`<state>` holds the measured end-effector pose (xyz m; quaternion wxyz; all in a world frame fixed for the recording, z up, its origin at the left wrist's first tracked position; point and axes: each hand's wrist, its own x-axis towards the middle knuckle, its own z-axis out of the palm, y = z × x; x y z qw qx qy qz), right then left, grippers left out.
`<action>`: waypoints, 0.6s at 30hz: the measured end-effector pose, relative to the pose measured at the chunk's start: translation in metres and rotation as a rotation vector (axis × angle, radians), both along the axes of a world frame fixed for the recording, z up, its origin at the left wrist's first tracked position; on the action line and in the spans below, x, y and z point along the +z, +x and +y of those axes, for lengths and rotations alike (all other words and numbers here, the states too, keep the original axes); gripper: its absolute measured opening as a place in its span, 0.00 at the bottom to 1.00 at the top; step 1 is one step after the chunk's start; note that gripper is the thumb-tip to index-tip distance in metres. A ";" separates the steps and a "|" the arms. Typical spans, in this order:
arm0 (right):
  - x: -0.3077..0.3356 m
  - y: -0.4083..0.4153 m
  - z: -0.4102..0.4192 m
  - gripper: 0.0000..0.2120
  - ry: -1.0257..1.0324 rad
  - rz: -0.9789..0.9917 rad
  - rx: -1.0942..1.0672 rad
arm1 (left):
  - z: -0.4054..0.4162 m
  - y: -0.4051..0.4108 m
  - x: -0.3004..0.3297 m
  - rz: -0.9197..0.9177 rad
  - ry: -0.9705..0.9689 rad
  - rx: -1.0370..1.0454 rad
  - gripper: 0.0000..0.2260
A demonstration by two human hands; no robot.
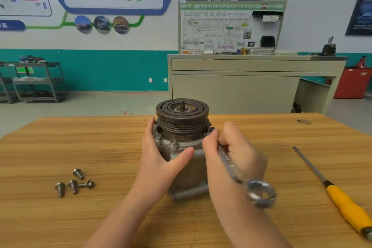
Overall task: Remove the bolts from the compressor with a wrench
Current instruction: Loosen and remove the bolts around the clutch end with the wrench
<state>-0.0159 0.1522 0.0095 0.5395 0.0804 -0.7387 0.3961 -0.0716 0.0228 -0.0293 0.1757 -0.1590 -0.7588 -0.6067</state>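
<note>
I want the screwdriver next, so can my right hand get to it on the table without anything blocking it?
Probably yes, but not freely: the right hand is closed around the wrench, so that must go down first. Bare table lies between it and the screwdriver, which sits to its right.

wrench (239, 169) head hidden behind right hand (235, 151), screwdriver (342, 199) handle cut off

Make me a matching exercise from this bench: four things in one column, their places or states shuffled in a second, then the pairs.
1. wrench
2. loose bolts
3. screwdriver
4. compressor

A. lying untouched on the table's right side
B. steadied by the left hand
C. in the right hand grip
D. lying on the table at the left

Pairs: 1-C, 2-D, 3-A, 4-B
</note>
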 end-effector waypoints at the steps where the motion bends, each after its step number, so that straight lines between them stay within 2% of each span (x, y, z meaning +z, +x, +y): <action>1: 0.000 -0.001 0.003 0.19 -0.099 -0.041 0.060 | 0.000 0.000 0.000 0.002 -0.001 0.003 0.51; 4: 0.002 -0.005 0.027 0.19 -0.463 -0.172 0.358 | 0.001 0.001 0.000 0.001 0.012 0.006 0.51; 7: 0.008 -0.024 0.065 0.17 -0.857 -0.423 0.815 | 0.001 0.002 0.001 -0.006 0.025 0.006 0.49; 8: 0.011 -0.033 0.075 0.14 -0.915 -0.522 0.923 | 0.002 0.002 0.001 -0.006 0.028 0.008 0.48; 10: 0.020 -0.046 0.085 0.13 -0.895 -0.654 1.027 | 0.002 0.003 0.002 -0.005 0.025 0.010 0.46; 12: 0.028 -0.052 0.086 0.14 -0.863 -0.586 1.033 | 0.002 0.003 0.001 -0.010 0.021 0.006 0.46; 14: 0.033 -0.045 0.081 0.18 -0.861 -0.362 0.950 | 0.001 0.003 0.001 -0.010 0.021 0.003 0.48; 16: 0.028 -0.027 0.073 0.20 -0.698 -0.185 0.718 | 0.000 0.002 0.000 -0.009 0.022 0.001 0.48; 18: 0.016 -0.006 0.054 0.18 -0.457 -0.106 0.469 | 0.000 0.001 -0.001 -0.002 0.029 0.000 0.47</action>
